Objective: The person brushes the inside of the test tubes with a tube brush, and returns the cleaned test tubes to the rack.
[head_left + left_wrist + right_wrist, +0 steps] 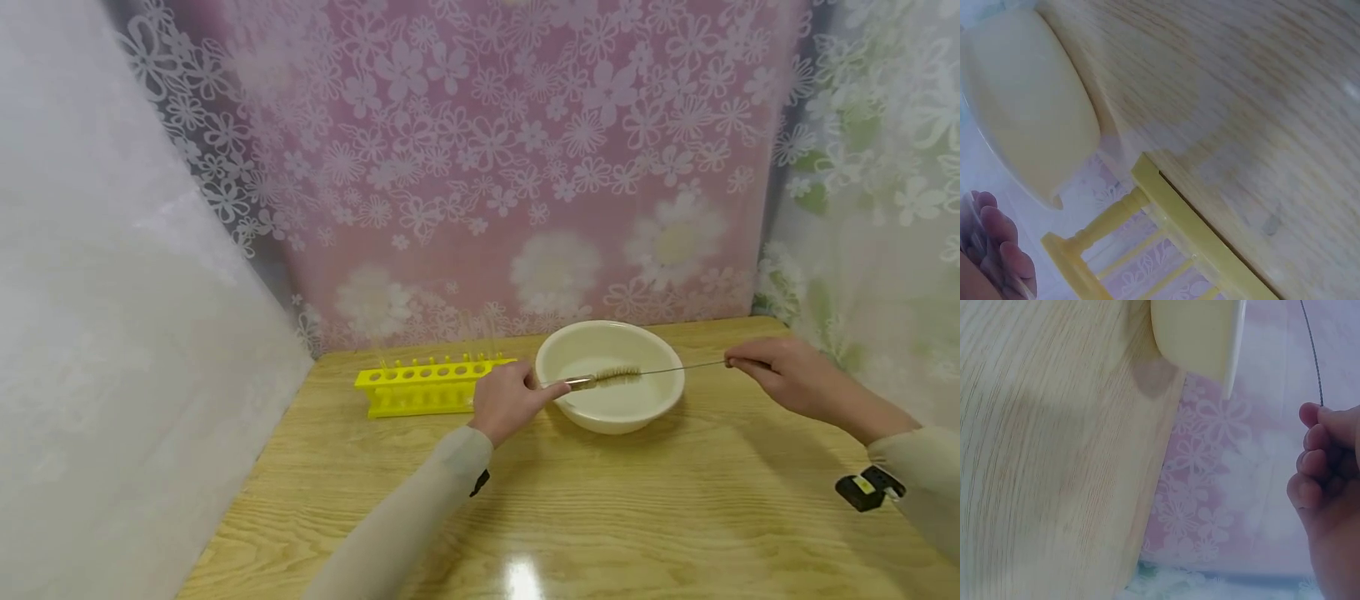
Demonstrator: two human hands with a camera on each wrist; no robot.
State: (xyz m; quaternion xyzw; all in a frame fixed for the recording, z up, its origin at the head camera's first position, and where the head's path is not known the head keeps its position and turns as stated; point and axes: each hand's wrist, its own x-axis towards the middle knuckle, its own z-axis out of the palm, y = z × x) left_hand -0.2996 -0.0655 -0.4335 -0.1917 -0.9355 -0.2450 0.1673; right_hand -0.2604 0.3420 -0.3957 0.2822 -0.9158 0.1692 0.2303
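Note:
My left hand (510, 398) grips a glass test tube (581, 382) that lies nearly level over the near left side of a cream-white basin (609, 418). At the tube's right end is the bristly head of a test tube brush (619, 376); most bristles show outside the glass, and how far the tip reaches in is hard to tell. Thumb and forefinger of my right hand (795, 379) pinch the far end of the brush's thin twisted wire (1317, 362). In the left wrist view, the curled left fingers (1001, 226) appear at the lower left corner.
A yellow test tube rack (420, 408) stands left of the basin, just behind my left hand. Several clear test tubes (492, 333) stick up from its right part, hard to make out. The wooden table (600, 508) ends at a flowered pink curtain (480, 167).

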